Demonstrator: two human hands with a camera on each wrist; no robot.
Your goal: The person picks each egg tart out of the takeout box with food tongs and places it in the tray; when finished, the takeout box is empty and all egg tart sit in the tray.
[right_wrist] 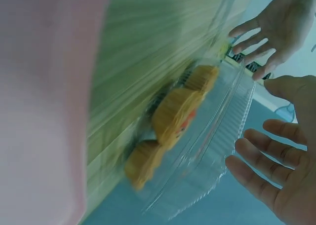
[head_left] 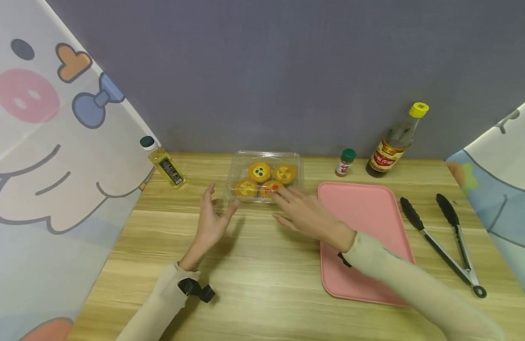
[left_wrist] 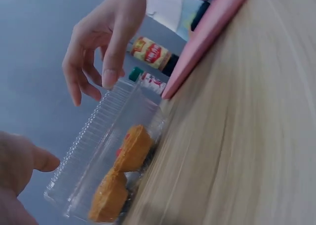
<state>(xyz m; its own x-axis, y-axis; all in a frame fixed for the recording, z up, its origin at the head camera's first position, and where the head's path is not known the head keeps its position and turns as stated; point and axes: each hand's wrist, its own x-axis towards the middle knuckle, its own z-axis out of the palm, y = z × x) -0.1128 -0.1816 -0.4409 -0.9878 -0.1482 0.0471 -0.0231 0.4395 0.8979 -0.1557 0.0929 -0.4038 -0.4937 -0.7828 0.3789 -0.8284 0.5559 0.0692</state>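
Note:
Several egg tarts [head_left: 284,174] sit inside a clear plastic clamshell box [head_left: 301,166] at the back of the table. One tart has blue dots on top, another a red mark. My left hand [head_left: 211,222] is held beside the box's front left corner, thumb and fingers spread apart. Over the front right part of the box hovers my right hand [head_left: 306,215], its fingers loosely bent and hiding part of a tart from the head camera. In the right wrist view, the right hand [right_wrist: 276,161] has nothing in its grasp, its fingers close to the ridged lid edge.
A pink tray [head_left: 360,289] lies right of the box, partly under my right forearm. Black-tipped tongs [head_left: 443,255] rest farther right. A small green-capped shaker [head_left: 345,162] and a yellow-capped sauce bottle [head_left: 392,144] stand behind the tray. An oil bottle [head_left: 167,166] stands at the back left.

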